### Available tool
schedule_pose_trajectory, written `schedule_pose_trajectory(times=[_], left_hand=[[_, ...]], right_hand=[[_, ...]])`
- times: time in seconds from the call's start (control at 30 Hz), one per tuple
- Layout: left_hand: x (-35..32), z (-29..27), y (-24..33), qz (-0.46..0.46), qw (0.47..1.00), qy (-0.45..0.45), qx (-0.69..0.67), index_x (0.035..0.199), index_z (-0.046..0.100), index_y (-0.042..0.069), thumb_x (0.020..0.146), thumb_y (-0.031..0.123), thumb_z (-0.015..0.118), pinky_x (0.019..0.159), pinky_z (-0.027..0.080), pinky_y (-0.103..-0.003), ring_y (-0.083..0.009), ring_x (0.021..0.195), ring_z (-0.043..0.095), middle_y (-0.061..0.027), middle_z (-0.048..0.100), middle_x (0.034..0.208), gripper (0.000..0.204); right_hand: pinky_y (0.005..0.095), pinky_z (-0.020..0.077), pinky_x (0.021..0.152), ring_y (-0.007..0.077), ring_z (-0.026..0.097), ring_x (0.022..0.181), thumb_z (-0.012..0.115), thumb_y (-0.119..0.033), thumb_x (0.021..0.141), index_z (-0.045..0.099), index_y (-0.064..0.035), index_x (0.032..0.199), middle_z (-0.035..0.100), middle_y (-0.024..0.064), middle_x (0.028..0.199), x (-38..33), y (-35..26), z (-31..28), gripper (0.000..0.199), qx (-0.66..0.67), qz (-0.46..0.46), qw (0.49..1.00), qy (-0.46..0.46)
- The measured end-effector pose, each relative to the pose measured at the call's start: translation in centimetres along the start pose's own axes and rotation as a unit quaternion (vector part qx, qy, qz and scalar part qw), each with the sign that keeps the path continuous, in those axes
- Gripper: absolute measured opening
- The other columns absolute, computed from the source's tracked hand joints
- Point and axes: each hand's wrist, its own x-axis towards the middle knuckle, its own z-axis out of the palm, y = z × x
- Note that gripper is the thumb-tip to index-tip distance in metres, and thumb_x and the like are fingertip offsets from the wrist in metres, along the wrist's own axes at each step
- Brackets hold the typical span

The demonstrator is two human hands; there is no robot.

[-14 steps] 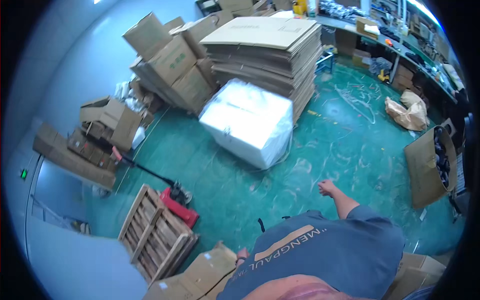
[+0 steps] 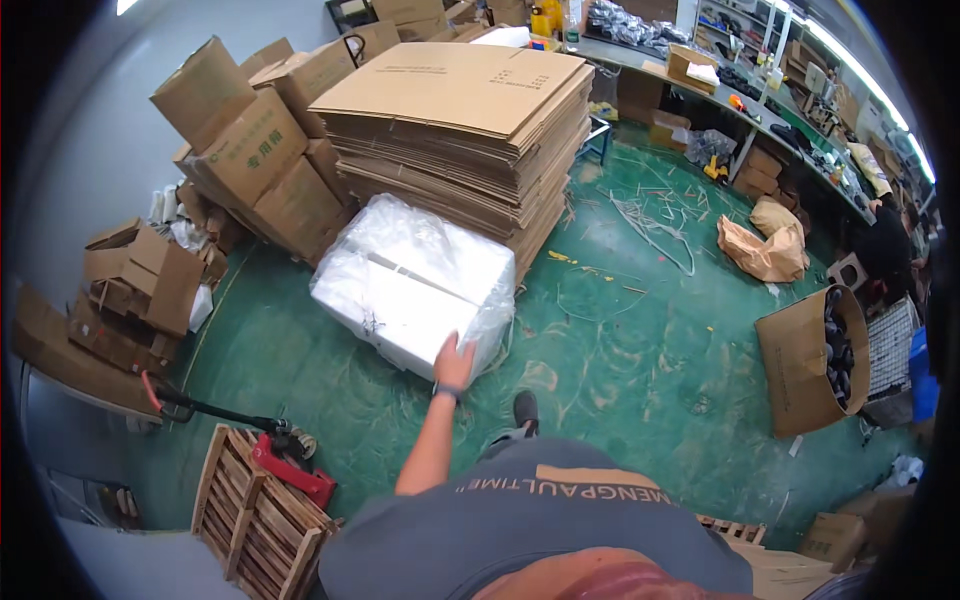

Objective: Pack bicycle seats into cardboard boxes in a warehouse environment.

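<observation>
Green warehouse floor (image 2: 620,360) strewn with scraps. Left hand (image 2: 455,362), arm extended forward, rests open-palmed, fingers spread, on the near corner of a plastic-wrapped white bundle (image 2: 410,285) lying on the floor; flattened cardboard stack (image 2: 460,120) beyond it; red pallet jack (image 2: 290,465) behind-left.

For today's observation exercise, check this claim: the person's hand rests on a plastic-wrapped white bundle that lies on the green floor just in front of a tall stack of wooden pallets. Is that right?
Not quite. In the head view, the hand does rest on the plastic-wrapped white bundle on the green floor, but the tall stack behind it is flattened cardboard sheets, not wooden pallets.
</observation>
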Motion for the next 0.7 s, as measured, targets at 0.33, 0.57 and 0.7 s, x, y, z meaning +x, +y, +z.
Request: schedule_pose_trajectory(times=[0.33,0.57,0.7], left_hand=[[48.1,11.1,27.6,0.106,0.956,0.136,0.238,0.165,0.034,0.0,0.089,0.07,0.07,0.128,0.02,-0.062,-0.0471,0.159,0.026,-0.0358,0.03,0.168,0.11],[59.4,22.8,32.3,-0.049,0.939,0.089,0.329,0.165,0.039,0.006,0.085,0.083,0.063,0.13,0.013,-0.062,-0.0504,0.159,0.024,-0.0358,0.031,0.168,0.114],[59.9,25.3,35.8,-0.07,0.917,0.092,0.381,0.161,0.044,0.0,0.086,0.083,0.062,0.13,0.016,-0.06,-0.0475,0.158,0.029,-0.036,0.037,0.165,0.113]], right_hand=[[0.05,0.0558,0.062,0.0278,0.072,0.07,0.066,-0.032,0.098,0.074,-0.0081,0.093,0.075,0.0103,0.08,24.0,-0.3,-19.6,0.025,-0.045,0.006,0.994,0.094],[0.0513,0.0559,0.063,0.0295,0.072,0.07,0.066,-0.03,0.095,0.073,-0.0089,0.092,0.075,0.0114,0.079,37.5,12.2,-31.2,0.022,-0.069,-0.028,0.988,0.138],[0.052,0.0559,0.064,0.0305,0.072,0.07,0.066,-0.028,0.094,0.073,-0.0094,0.091,0.075,0.012,0.078,45.2,19.9,-39.9,0.021,-0.088,-0.036,0.979,0.183]])
